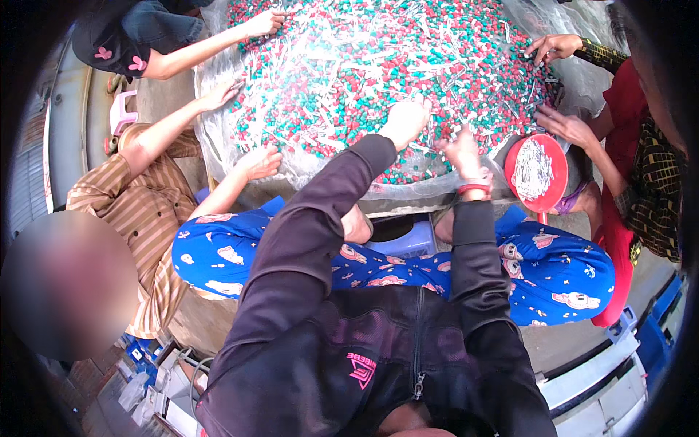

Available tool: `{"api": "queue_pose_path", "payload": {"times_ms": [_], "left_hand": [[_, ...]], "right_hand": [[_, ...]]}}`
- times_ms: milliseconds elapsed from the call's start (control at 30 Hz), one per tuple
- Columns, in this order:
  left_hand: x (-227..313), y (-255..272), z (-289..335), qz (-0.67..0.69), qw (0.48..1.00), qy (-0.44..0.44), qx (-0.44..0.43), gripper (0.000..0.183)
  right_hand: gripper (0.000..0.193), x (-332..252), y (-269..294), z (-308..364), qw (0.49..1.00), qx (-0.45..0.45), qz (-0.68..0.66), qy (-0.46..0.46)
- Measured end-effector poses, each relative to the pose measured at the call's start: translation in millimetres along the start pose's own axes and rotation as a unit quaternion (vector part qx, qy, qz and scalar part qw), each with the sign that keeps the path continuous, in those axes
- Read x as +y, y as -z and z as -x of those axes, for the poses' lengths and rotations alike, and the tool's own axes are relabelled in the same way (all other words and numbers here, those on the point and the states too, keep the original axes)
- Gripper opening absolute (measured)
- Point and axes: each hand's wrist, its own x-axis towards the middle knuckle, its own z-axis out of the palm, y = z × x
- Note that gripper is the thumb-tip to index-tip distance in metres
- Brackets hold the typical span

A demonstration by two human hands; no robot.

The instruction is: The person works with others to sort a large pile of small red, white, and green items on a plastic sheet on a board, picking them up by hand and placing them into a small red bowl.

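A wide heap of small red, green and white plastic pieces (342,80), mixed with thin white sticks, covers the table. Over its near part reaches my left hand (408,122), its fingers curled down; whatever they hold is too small to make out. To its right, my right hand (464,154) bends its fingers together at the pieces near the table's front edge, with a red band on the wrist. What sits between those fingertips cannot be made out either. Beside my right hand stands a red plastic strainer (515,171) with a handle, holding a pile of white sticks (534,169).
Clear plastic sheeting (306,169) lies under the heap and hangs over the edge. Other people's hands (261,162) work from the left and a co-worker's hands (568,127) from the right. A blue plastic crate (411,239) is below the table edge; a pink stool (122,111) stands far left.
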Motion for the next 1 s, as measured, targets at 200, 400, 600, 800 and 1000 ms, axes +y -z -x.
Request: {"api": "queue_pose_path", "payload": {"times_ms": [200, 400, 600, 800, 1000], "left_hand": [[-60.6, 37.2, 34.2, 0.003, 0.997, 0.058, 0.041, 0.041], [-55.5, 54.0, 50.9, 0.096, 0.992, 0.006, 0.078, 0.035], [-13.8, -15.2, 52.8, -0.087, 0.996, 0.003, -0.023, 0.023], [-33.4, 10.1, 43.0, 0.029, 0.993, 0.105, 0.043, 0.034], [-38.0, 35.7, 26.9, -0.05, 0.996, 0.012, 0.078, 0.022]], "right_hand": [[0.03, -1.6, -63.1, 30.6, 0.99, -0.024, 0.13, 0.048], [0.046, -13.8, -45.8, -7.7, 0.992, -0.065, -0.102, -0.038], [0.05, -31.5, 15.6, 0.3, 0.987, -0.082, -0.137, -0.013], [0.031, 1.3, 23.0, -12.6, 0.928, -0.04, -0.37, 0.01], [0.024, -22.7, 24.9, -3.8, 0.904, -0.002, -0.426, 0.029]]}}
